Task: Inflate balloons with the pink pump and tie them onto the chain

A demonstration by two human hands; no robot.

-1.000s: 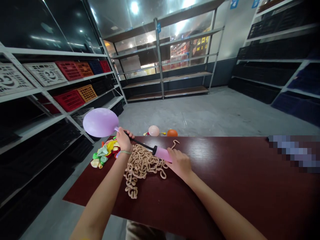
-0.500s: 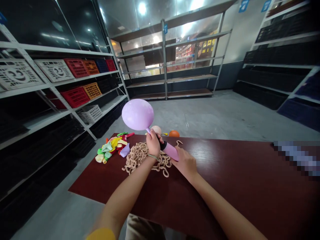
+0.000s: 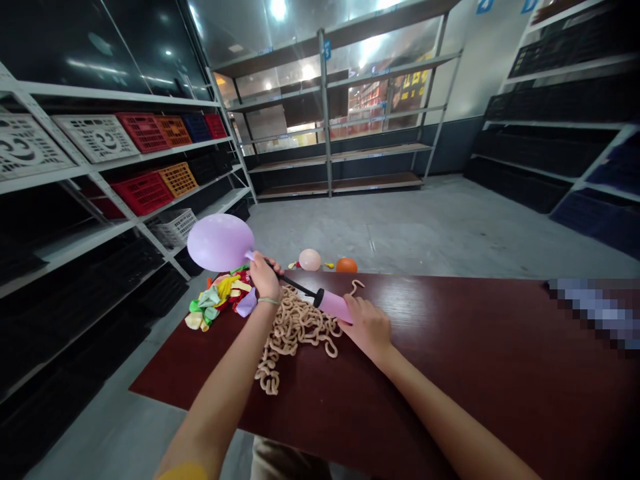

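Lilac balloon (image 3: 221, 242), mid-inflation I'd judge: left grip (image 3: 265, 277) closed at its neck, right grip (image 3: 369, 327) wrapped around the pink pump barrel (image 3: 334, 305); next calls for a straight push.

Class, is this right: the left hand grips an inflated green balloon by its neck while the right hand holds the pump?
The colour is wrong: the head view shows a purple balloon. The left hand grips it by its neck; the right hand holds the pump.
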